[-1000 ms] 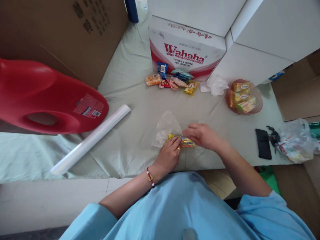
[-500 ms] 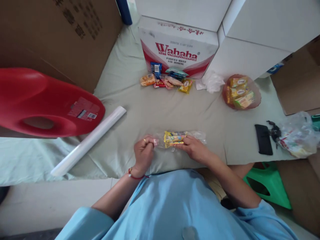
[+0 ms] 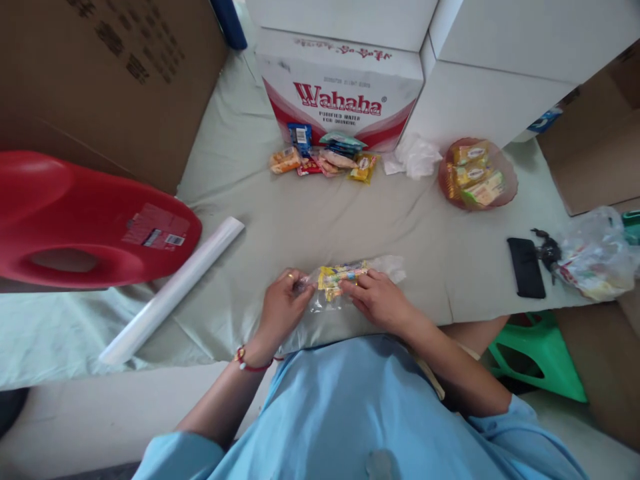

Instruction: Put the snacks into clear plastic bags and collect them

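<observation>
Near the front edge of the cloth-covered table lies a clear plastic bag [image 3: 396,268] with yellow-wrapped snack sticks [image 3: 330,280] inside it. My left hand [image 3: 286,300] pinches the left end of the bag, fingers closed on the thin plastic. From the right, my right hand [image 3: 377,299] grips the bag around the snacks, its fingers partly covering them. Several small snack packets [image 3: 340,160] lie further back, against a white and red Wahaba-style carton [image 3: 345,100] printed "Wahaha".
A roll of clear film [image 3: 175,290] lies at the left beside a big red jug [image 3: 95,227]. Back right are crumpled white plastic [image 3: 419,157] and a bowl [image 3: 507,193] of yellow packets. A phone [image 3: 526,268], keys [image 3: 549,248] and a filled plastic bag [image 3: 597,257] lie right.
My left hand has loosened from a tight fist into a pinch on the bag's end. The bag's left part is more bunched, and my right hand's fingers have shifted on the snacks.
</observation>
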Available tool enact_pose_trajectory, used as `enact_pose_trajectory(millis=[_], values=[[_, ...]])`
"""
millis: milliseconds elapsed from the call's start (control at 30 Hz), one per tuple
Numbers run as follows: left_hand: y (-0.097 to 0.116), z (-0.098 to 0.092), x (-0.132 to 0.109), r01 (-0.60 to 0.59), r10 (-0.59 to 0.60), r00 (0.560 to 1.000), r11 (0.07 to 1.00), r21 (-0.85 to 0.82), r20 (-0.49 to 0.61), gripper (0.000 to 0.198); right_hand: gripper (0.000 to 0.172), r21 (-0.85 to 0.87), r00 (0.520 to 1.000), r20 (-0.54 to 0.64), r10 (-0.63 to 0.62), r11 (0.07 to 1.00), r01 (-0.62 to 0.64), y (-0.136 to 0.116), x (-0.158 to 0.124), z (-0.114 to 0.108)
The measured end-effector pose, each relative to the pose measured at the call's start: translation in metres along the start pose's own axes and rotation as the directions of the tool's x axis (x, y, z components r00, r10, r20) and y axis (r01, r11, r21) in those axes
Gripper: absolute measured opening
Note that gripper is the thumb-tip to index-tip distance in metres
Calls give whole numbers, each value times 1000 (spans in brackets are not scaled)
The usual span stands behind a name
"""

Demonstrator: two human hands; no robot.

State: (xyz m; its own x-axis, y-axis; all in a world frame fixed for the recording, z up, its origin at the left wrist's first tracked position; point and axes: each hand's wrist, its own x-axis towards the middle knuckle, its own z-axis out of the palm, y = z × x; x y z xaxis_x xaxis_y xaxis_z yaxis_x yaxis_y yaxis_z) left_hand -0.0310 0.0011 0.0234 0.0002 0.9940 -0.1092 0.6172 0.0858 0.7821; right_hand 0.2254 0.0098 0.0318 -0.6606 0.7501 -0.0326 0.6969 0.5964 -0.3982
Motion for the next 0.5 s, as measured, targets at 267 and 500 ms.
enact_pose_trajectory(millis=[267,500], values=[[35,16,-8,-37,34,999,989,-140,-27,13,38,25,995,-97,26,999,-23,-5,7,23],[29,78,-24,-412,394,910,817,404,130,54,32,305,918,-365,156,952,-40,10,-12,14]])
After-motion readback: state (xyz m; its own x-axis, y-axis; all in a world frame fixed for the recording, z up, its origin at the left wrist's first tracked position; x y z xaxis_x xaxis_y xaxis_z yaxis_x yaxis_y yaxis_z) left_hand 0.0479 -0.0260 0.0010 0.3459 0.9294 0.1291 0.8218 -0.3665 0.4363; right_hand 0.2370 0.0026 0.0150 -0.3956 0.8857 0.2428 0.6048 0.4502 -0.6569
